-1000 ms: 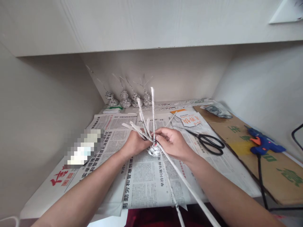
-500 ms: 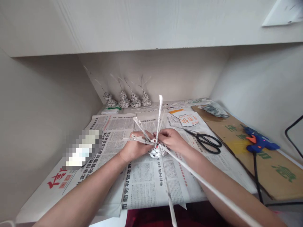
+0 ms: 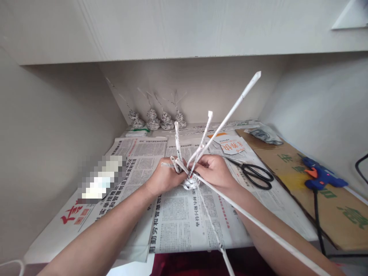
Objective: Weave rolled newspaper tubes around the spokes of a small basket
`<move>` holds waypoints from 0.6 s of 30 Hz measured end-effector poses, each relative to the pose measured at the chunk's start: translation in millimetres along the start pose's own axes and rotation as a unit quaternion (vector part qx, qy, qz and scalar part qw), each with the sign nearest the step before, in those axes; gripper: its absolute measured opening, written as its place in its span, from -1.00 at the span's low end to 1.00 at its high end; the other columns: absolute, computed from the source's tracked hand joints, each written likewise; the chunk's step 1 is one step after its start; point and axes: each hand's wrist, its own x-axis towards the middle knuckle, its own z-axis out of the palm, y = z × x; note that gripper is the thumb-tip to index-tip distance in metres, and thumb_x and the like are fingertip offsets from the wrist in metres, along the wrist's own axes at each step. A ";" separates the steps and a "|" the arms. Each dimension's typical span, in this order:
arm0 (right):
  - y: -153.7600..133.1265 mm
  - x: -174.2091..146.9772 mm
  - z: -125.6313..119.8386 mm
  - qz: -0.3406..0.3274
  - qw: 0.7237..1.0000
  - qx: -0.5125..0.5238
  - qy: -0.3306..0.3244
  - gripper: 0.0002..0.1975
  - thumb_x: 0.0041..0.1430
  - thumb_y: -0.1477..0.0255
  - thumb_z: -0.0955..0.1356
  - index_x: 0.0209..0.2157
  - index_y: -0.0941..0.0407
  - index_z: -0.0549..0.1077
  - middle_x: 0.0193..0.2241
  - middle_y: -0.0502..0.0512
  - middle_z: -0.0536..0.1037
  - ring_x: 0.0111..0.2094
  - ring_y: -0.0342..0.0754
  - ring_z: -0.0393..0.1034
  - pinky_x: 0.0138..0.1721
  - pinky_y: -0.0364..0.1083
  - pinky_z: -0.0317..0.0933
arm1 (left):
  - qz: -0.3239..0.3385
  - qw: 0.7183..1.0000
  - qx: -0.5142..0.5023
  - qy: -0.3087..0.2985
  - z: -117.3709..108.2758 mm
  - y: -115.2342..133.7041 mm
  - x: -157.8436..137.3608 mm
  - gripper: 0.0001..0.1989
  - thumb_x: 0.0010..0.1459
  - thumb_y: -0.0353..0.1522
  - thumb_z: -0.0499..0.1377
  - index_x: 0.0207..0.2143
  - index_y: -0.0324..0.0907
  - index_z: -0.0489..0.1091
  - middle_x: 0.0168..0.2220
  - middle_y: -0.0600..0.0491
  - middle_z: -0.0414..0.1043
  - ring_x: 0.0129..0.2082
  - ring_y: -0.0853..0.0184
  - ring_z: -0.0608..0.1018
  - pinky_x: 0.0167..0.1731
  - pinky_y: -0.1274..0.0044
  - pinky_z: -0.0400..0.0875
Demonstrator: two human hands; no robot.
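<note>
A small woven newspaper gourd (image 3: 190, 184) is between my two hands above the newspaper sheets, its lower part showing. Long rolled-paper strips stick out of its top; one long white strip (image 3: 267, 230) runs toward me over my right forearm, and another (image 3: 238, 99) slants up to the right. My left hand (image 3: 165, 175) is closed around the gourd's left side and some short strip ends. My right hand (image 3: 215, 170) pinches the strips at the gourd's right side, thumb and fingers together. The fingertips are partly hidden behind the strips.
Several finished-looking woven gourds (image 3: 166, 121) stand at the back left. Black-handled scissors (image 3: 254, 174) lie on the newspaper (image 3: 184, 230) to the right. A blue glue gun (image 3: 324, 178) with a cord rests on cardboard (image 3: 342, 226). A low shelf (image 3: 184, 30) overhangs the back.
The gourd has turned in my hands. A long strip now points up to the right, and the short strips have shifted. My right hand has moved slightly; my left still grips the gourd.
</note>
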 end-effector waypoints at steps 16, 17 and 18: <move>-13.5 -0.5 -19.0 -0.089 0.987 -0.025 -0.133 -0.79 0.13 0.51 0.31 -0.20 0.06 0.51 -0.30 0.06 0.62 -0.24 -0.05 0.51 -0.20 -0.07 0.33 | -0.074 0.979 -0.184 0.038 6.0 -13.3 3.1 -0.94 -0.07 -0.48 0.25 -0.45 -0.27 0.48 -0.46 0.04 0.54 -0.46 0.34 0.55 -0.45 0.55 0.44; -13.9 0.1 -20.7 -0.095 0.984 -0.035 -0.149 -0.76 0.12 0.54 0.30 -0.19 0.05 0.51 -0.26 0.06 0.61 -0.21 -0.04 0.50 -0.19 -0.06 0.33 | -0.086 0.978 -0.187 0.044 5.7 -13.3 3.7 -0.94 -0.09 -0.48 0.25 -0.46 -0.28 0.48 -0.48 0.05 0.53 -0.47 0.34 0.55 -0.47 0.56 0.43; -14.2 0.5 -22.1 -0.101 0.981 -0.047 -0.161 -0.73 0.11 0.57 0.30 -0.18 0.03 0.51 -0.23 0.06 0.61 -0.18 -0.03 0.50 -0.18 -0.06 0.33 | -0.096 0.976 -0.189 0.051 5.2 -13.3 4.3 -0.94 -0.11 -0.49 0.26 -0.47 -0.28 0.48 -0.50 0.06 0.53 -0.48 0.34 0.54 -0.48 0.57 0.42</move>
